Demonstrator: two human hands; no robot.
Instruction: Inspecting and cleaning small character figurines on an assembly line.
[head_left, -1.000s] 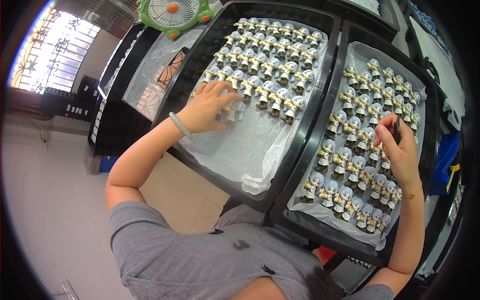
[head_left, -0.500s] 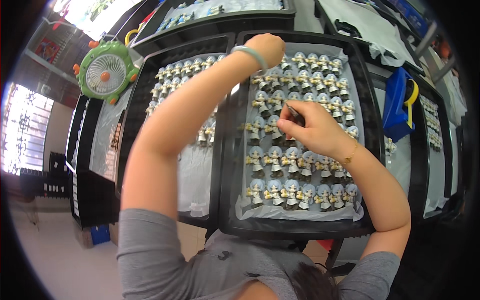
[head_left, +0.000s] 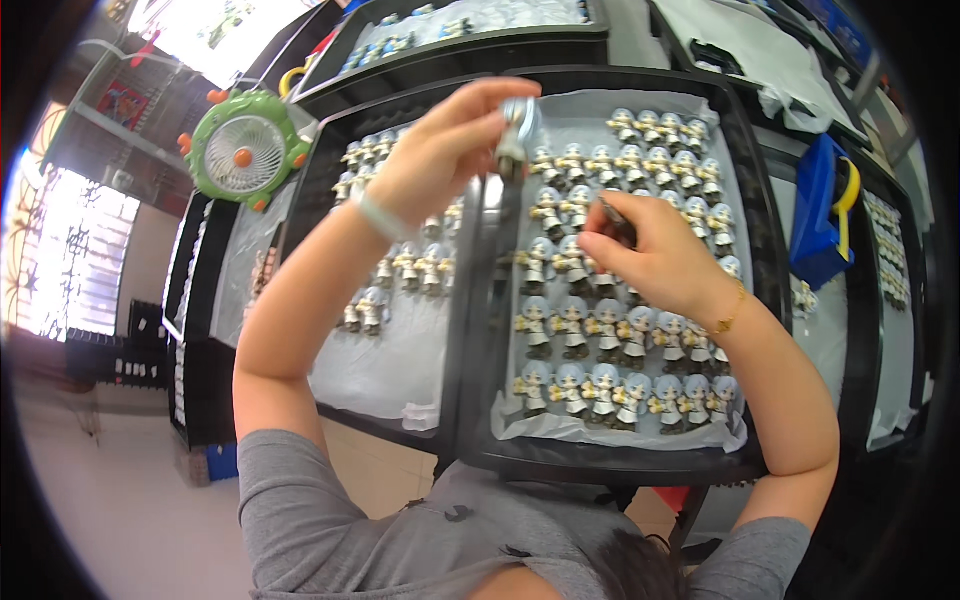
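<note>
A small figurine (head_left: 514, 140) with pale blue hair and a white outfit is upright in my left hand (head_left: 435, 150), pinched between thumb and fingers above the far left corner of the right tray. My right hand (head_left: 665, 255) grips a thin dark pen-like tool (head_left: 619, 222); its exact kind does not show. That hand hovers over the middle of the right black tray (head_left: 620, 466), hiding some figurines beneath it. Rows of like figurines (head_left: 605, 330) fill that paper-lined tray. To its left, another black tray (head_left: 462, 350) holds more of them, partly behind my left arm.
A green fan (head_left: 243, 157) stands at the far left. A blue tape dispenser (head_left: 815, 215) with a yellow part sits right of the trays. Beyond them is another tray (head_left: 480, 48) with blue pieces. White sheets (head_left: 740, 50) lie at the far right.
My left hand has come back from the far row of the right tray, leftward and nearer, with a figurine now visible in it. My right hand keeps its hold on the tool. The view has shifted slightly.
</note>
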